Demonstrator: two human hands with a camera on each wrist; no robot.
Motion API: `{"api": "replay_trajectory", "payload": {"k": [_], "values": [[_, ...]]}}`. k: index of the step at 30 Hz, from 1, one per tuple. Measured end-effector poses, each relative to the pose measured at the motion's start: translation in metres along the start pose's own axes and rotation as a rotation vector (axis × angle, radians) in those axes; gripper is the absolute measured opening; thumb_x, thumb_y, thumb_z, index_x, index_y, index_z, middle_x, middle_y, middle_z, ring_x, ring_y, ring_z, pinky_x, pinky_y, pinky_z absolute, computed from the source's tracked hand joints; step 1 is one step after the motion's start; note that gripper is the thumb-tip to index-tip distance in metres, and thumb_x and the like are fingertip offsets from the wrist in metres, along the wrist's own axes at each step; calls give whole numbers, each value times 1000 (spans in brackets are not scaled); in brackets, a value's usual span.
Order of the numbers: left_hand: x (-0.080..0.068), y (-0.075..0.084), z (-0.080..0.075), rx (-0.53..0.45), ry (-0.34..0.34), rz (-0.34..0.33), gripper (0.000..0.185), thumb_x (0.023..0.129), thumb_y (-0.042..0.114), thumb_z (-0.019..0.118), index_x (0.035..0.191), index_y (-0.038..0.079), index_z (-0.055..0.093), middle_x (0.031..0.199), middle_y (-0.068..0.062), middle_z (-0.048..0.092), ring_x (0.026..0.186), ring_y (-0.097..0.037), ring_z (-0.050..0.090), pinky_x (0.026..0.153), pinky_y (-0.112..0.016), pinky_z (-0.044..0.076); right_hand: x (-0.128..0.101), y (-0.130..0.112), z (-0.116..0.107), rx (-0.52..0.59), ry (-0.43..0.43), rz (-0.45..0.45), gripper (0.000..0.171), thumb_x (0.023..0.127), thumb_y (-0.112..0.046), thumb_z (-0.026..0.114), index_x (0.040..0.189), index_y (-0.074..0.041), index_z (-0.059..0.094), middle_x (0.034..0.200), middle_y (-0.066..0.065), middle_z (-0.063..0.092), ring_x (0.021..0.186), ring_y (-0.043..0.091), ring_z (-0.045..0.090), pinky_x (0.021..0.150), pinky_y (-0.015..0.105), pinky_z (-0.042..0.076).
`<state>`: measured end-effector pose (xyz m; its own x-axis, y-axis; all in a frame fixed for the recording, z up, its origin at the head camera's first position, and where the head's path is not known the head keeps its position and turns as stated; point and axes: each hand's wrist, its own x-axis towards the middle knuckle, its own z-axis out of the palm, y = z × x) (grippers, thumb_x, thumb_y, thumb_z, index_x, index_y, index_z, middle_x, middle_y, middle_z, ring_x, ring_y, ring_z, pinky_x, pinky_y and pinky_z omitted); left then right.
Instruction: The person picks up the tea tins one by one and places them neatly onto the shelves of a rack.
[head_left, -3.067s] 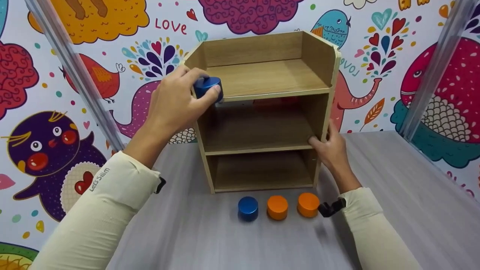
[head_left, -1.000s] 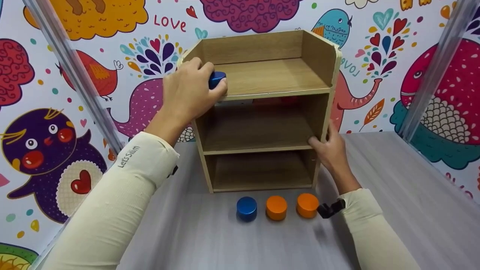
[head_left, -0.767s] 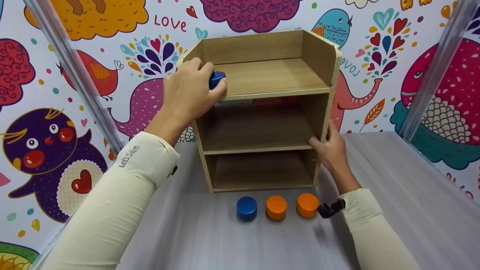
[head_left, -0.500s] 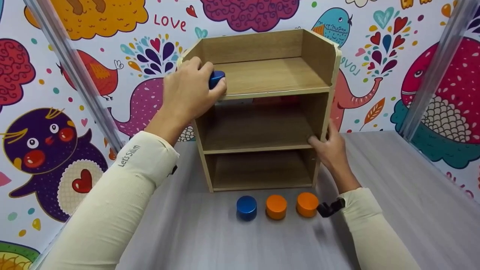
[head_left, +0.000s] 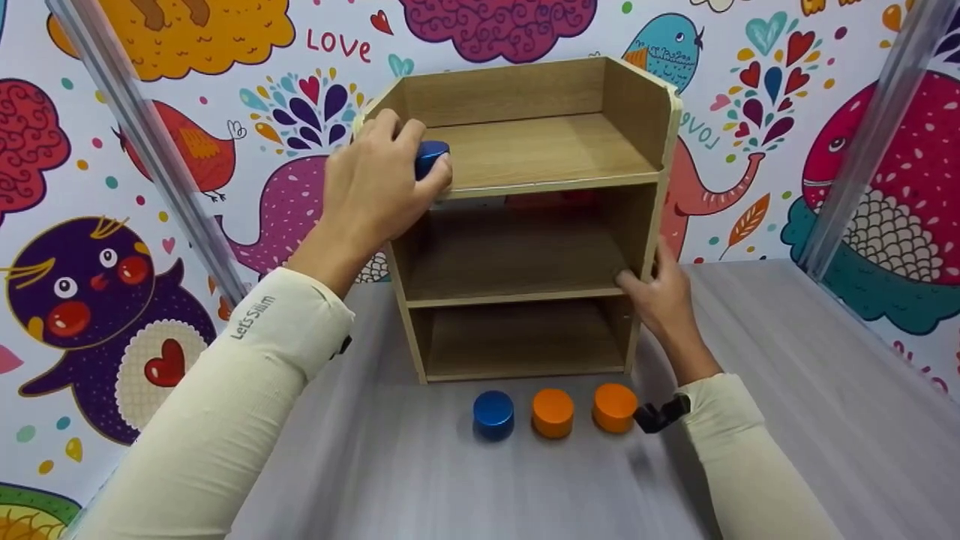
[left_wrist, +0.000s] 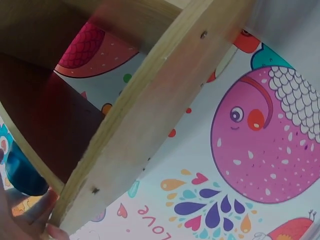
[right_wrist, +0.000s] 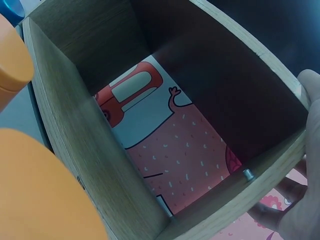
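Observation:
In the head view, my left hand holds a shiny blue cylinder between thumb and fingers at the front left of the top board of a wooden shelf unit. The left wrist view shows part of that blue cylinder beside the board's edge; whether it rests on the board I cannot tell. My right hand grips the unit's right side panel, thumb on the inside at the middle board. From the right wrist, the same hand shows with its fingers behind the panel.
On the grey table, before the unit, stand a second blue cylinder, an orange cylinder and another orange cylinder near my right wrist. A printed wall rises behind and on both sides.
Since about three seconds ago, my left hand has carried the blue cylinder slightly right and up to the top board. Over the last second it has stayed there. My right hand keeps its place.

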<state>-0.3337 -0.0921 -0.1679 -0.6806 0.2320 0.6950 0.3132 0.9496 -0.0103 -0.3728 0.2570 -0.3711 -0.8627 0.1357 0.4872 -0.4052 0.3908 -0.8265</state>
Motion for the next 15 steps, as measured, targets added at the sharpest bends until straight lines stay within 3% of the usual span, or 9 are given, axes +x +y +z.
{"api": "replay_trajectory", "payload": {"k": [9,15], "values": [[-18,-1,2,-44,199,63,53,99,46,50,138,12,61,131,-15,59,125,-29,51,97,-50,56,0,0,1,-13,8,3,64,89,-23,64,149,-17,41,140,18,55,124,36,55,107,60,43],[-35,-1,6,-65,305,151,49,98,41,53,132,7,61,123,-17,59,119,-31,53,95,-48,57,-1,0,0,-9,5,-1,65,90,-23,64,150,-17,40,140,18,55,124,36,55,108,60,42]]}}
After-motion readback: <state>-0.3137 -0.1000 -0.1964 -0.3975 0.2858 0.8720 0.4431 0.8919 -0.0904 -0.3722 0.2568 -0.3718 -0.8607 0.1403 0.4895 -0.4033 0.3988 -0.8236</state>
